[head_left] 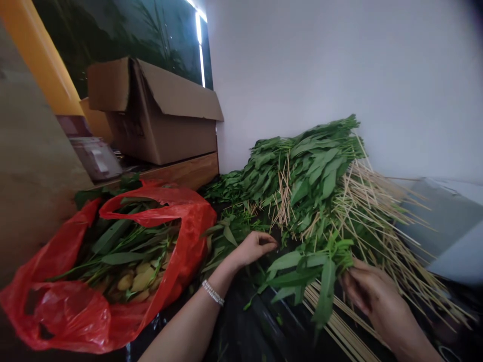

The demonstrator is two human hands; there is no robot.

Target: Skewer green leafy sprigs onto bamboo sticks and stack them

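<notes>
My right hand [372, 289] is closed on a small bunch of water spinach [302, 269], its long leaves drooping to the left and its cut stems bunched above my fingers. Whether a stick runs through this bunch is hidden by the hand. To the left, my left hand [258, 247] hovers over the dark surface with thumb and fingertips together; anything pinched there is too small to make out. Loose bamboo skewers [345, 324] lie beneath the right hand. Behind both hands rises a big pile of leafy greens on skewers [309, 166], sticks pointing right and forward.
At the left, a red plastic bag [192, 216] stands open with loose greens and pale yellowish pieces inside. An open cardboard box [181, 133] sits on a wooden ledge [196, 171] behind it. A grey-white box [445, 221] is at the right, against the white wall [320, 65].
</notes>
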